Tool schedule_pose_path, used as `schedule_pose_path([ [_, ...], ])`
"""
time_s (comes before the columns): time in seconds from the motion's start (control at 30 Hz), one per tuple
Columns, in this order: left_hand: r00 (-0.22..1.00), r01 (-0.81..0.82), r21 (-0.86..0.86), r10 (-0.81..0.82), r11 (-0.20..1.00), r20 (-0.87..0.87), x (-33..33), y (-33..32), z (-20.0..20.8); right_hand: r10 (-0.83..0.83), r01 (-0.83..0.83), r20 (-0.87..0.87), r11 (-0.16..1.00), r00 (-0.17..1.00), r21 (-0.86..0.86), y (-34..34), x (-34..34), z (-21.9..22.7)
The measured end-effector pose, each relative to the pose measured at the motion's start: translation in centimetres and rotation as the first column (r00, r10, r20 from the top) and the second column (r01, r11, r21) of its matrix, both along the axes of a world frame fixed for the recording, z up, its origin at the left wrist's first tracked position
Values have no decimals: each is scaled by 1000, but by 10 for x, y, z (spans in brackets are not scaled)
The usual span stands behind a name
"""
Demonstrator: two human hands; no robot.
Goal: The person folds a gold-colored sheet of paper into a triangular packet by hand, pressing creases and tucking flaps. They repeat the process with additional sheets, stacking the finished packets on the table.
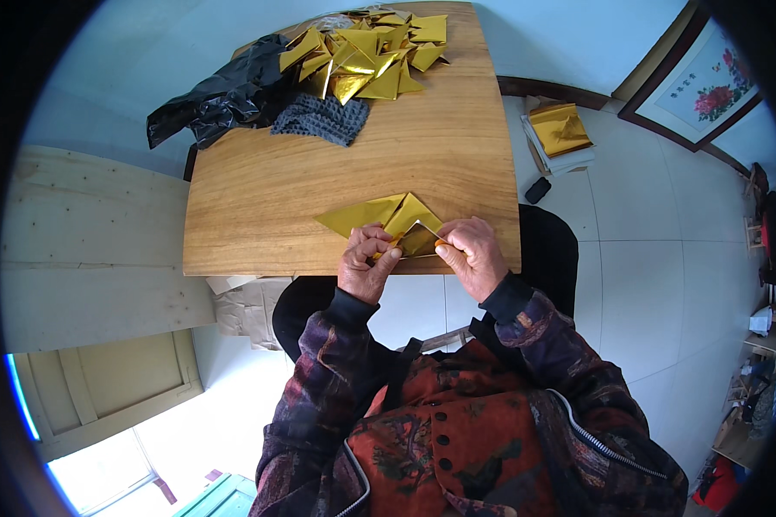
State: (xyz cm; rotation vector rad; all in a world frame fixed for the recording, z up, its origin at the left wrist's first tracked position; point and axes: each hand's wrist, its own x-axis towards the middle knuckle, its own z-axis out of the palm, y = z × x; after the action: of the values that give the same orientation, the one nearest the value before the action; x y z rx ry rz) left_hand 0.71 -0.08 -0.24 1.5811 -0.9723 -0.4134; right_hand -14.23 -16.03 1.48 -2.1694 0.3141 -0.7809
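At the near edge of the wooden table (431,146), a sheet of gold foil paper (364,212) is partly folded, with a pointed wing to the left and a peak in the middle. My left hand (369,263) pinches its lower left part between thumb and fingers. My right hand (472,256) pinches the lower right part, thumb toward the near side. A pale edge of the paper runs between the two hands. The fingertips hide some of the folds.
Folded gold foil pieces (375,56) are heaped at the table's far end, beside a black plastic bag (224,95) and a dark grey knitted cloth (321,119). On the floor to the right lie a stack of gold sheets (560,129) and a small black object (538,190).
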Motion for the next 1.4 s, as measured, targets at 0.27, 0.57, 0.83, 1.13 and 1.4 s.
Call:
schedule_pose_path([
  [0.27, 1000, -14, -18, 14, 1000, 0, -1, -2, 1, -38, 36, -29, 996, 999, -77, 3, 0, -1],
  [0.57, 1000, -19, -54, 18, 998, -17, -2, -2, 1, -44, 30, -115, 992, 992, -119, 6, -2, -1],
  [0.83, 999, -19, -67, 16, 998, -50, -2, -3, -3, -57, 39, -92, 982, 994, -187, 7, 1, -2],
  [1.13, 999, -40, -6, 39, 999, -31, -3, -5, 0, -38, 16, -151, 989, 988, -147, 7, -1, -1],
  [1.4, 999, -51, 5, 51, 999, 4, -2, -6, -3, -42, 19, -136, 986, 990, -166, 11, -2, 0],
])
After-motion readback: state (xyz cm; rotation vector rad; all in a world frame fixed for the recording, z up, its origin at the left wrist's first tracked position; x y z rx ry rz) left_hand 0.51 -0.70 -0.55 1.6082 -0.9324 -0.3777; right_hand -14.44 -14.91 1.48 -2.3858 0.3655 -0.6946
